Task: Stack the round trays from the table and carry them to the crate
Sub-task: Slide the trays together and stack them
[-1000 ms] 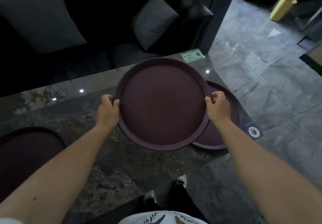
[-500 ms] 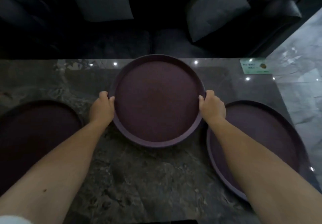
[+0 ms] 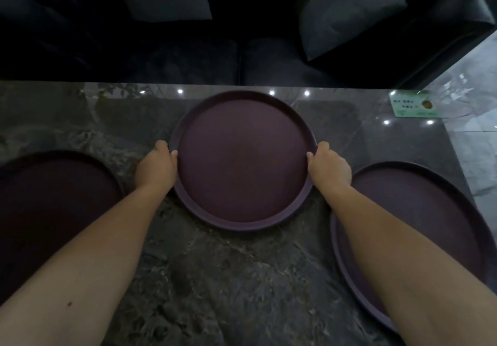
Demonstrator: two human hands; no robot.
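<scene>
Dark marble counter [image 3: 215, 278], black sofa [image 3: 269, 57] with grey cushions behind. Middle tray [image 3: 243, 160] round and purple, at the counter's centre near the far edge, between both hands. Left hand [image 3: 156, 169] clasped on its left rim, thumb over the lip; right hand [image 3: 329, 169] clasped on the right rim likewise. Cannot tell whether resting on the counter or raised just above it. Left tray [image 3: 53, 211] flat on the counter, beside the left forearm. Right tray [image 3: 435, 224] flat too, partly under the right forearm. Green card [image 3: 412, 103] at the far right corner.
</scene>
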